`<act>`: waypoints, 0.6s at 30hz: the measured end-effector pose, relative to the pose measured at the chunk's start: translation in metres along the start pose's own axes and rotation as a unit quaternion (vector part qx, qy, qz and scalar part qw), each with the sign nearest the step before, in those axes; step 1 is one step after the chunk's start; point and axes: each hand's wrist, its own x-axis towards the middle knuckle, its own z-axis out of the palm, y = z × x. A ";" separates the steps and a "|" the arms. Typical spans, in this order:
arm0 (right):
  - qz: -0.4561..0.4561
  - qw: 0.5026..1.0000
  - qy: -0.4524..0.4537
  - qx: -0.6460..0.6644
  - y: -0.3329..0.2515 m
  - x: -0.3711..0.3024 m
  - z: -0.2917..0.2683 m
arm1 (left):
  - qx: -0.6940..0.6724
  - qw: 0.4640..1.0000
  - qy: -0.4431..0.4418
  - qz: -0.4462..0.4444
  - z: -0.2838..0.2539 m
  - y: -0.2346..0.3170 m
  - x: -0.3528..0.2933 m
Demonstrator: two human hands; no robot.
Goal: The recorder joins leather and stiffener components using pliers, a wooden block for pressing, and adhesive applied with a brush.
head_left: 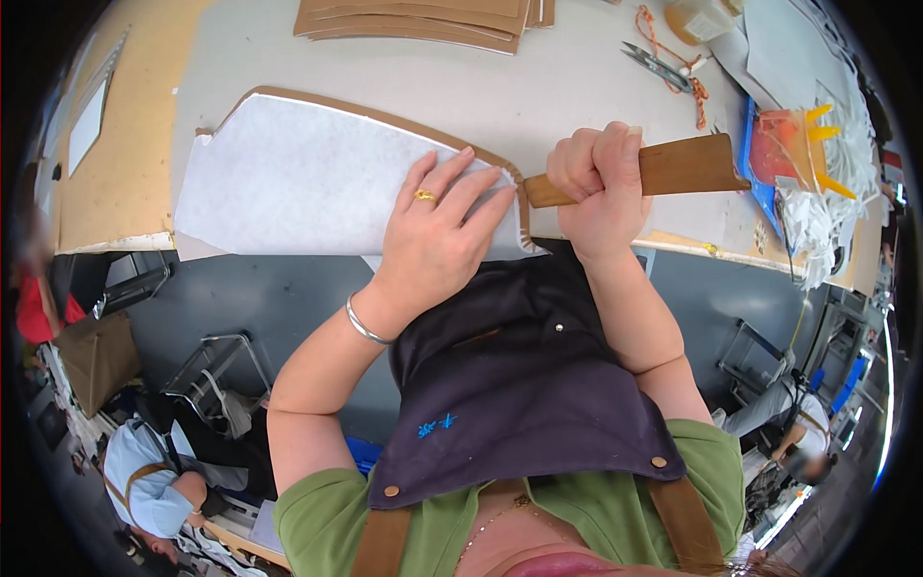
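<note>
A large white-backed panel point(288, 183) lies on the table in front of me. Brown material is turned over along its curved far edge, and small pleats point(525, 216) run down its right end. My left hand point(437, 231) rests flat on the white backing near that corner, fingers stretched out. A flat brown wooden tool point(694, 165), wider toward its right end, is gripped in my right hand point(601, 197). The tool's narrow left end meets the pleated edge. My right fingers are closed around its middle, the thumb on top.
Brown panels point(413, 24) are stacked at the back. Snips point(659, 67) with orange cord lie back right, near a jar point(698, 19). A reddish container with yellow tips point(781, 144) stands beside white strips point(812, 226) at the right. Other people sit behind me on both sides.
</note>
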 end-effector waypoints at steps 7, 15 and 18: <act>-0.029 0.998 0.025 0.040 -0.001 -0.004 0.001 | -0.001 1.000 0.005 -0.003 0.002 0.001 -0.001; -0.069 0.997 0.002 0.040 -0.011 -0.002 0.008 | 0.008 1.000 0.004 -0.005 0.000 0.002 0.002; -0.032 0.993 -0.014 -0.115 0.001 -0.011 0.007 | 0.004 1.000 0.005 -0.011 0.000 0.003 0.000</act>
